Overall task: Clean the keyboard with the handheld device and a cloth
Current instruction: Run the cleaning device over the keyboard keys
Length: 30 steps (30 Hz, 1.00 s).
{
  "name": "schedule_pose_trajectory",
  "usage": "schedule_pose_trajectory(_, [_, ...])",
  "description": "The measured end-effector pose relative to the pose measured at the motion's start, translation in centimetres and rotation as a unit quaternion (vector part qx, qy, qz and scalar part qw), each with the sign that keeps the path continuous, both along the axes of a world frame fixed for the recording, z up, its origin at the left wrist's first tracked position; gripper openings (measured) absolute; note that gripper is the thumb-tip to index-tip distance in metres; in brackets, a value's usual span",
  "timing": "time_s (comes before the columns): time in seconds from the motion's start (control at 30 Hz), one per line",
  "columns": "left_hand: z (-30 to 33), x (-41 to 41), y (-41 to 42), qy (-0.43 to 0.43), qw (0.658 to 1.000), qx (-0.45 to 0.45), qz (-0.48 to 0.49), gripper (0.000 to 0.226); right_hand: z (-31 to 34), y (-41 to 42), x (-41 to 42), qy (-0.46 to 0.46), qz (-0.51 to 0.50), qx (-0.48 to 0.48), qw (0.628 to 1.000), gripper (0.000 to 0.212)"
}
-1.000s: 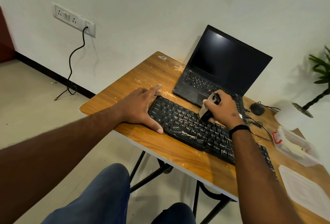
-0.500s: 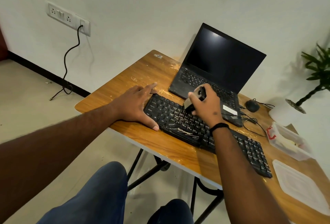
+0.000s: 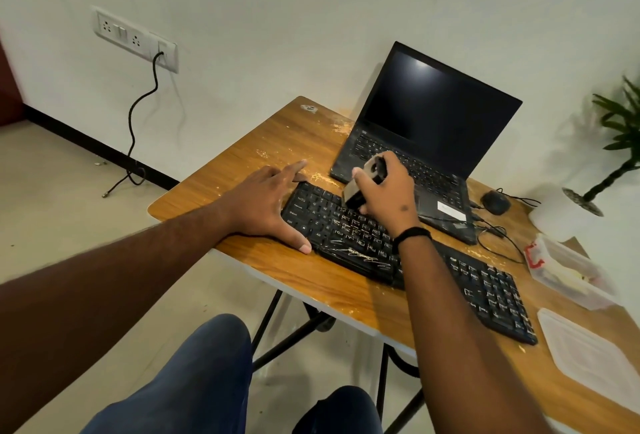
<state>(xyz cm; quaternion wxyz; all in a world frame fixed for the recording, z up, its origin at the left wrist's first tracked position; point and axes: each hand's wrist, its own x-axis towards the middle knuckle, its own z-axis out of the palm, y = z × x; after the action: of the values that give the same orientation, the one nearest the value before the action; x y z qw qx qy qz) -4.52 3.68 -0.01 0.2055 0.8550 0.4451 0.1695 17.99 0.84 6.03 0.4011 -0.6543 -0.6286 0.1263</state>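
The black keyboard (image 3: pixel 408 253) lies on the wooden tabletop (image 3: pixel 263 153), just in front of the open laptop (image 3: pixel 426 142); its key lettering is too small to read. The right hand (image 3: pixel 388 191) is clamped around a small grey handheld device (image 3: pixel 363 184) at the keyboard's far left keys, while the left hand (image 3: pixel 266 205) lies flat, fingers spread, on the keyboard's left end.

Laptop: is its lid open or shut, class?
Open: the laptop lid stands raised, its dark screen and keys both showing.
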Motion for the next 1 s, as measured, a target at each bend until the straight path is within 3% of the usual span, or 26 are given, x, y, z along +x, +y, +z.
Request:
schedule_pose_trajectory(0.07, [0.1, 0.0, 0.0, 0.001, 1.0, 0.0, 0.0, 0.148, 0.4, 0.1, 1.2, -0.034, -0.006, -0.025, 0.999, 0.02])
schedule_pose_trajectory(0.2, [-0.2, 0.0, 0.3, -0.001, 1.0, -0.006, 0.004, 0.151, 2.0, 0.6, 3.5, -0.203, -0.064, -0.068, 0.975, 0.02])
schedule_pose_trajectory(0.27, [-0.3, 0.0, 0.3, -0.003, 1.0, -0.008, 0.004, 0.151, 2.3, 0.7, 3.8, -0.216, -0.099, -0.052, 0.97, 0.023])
schedule_pose_trajectory(0.43, [0.0, 0.1, 0.0, -0.004, 1.0, -0.003, 0.002, 0.149, 0.7, 0.2, 2.1, -0.178, -0.073, -0.044, 0.98, 0.021])
schedule_pose_trajectory(0.57, [0.2, 0.2, -0.1, -0.005, 1.0, 0.002, -0.002, 0.148, 0.6, -0.1, 0.7, 0.044, -0.014, -0.017, 0.999, 0.021])
schedule_pose_trajectory(0.63, [0.2, 0.2, -0.1, -0.004, 1.0, 0.002, -0.001, 0.148, 0.5, -0.2, 1.2, 0.029, -0.05, 0.017, 0.998, 0.021])
schedule_pose_trajectory(0.73, [-0.1, 0.1, 0.2, -0.003, 1.0, 0.0, -0.002, 0.15, 0.0, -0.3, 2.4, -0.07, -0.137, 0.046, 0.987, 0.022])
schedule_pose_trajectory(0.9, [-0.3, 0.1, 0.4, -0.003, 1.0, -0.002, -0.003, 0.151, -0.8, -0.5, 0.8, -0.113, -0.065, 0.032, 0.991, 0.02])
schedule_pose_trajectory(1.0, [-0.1, 0.1, 0.2, -0.003, 1.0, 0.003, -0.004, 0.15, -0.2, -0.3, 1.0, 0.024, -0.053, 0.014, 0.998, 0.018])
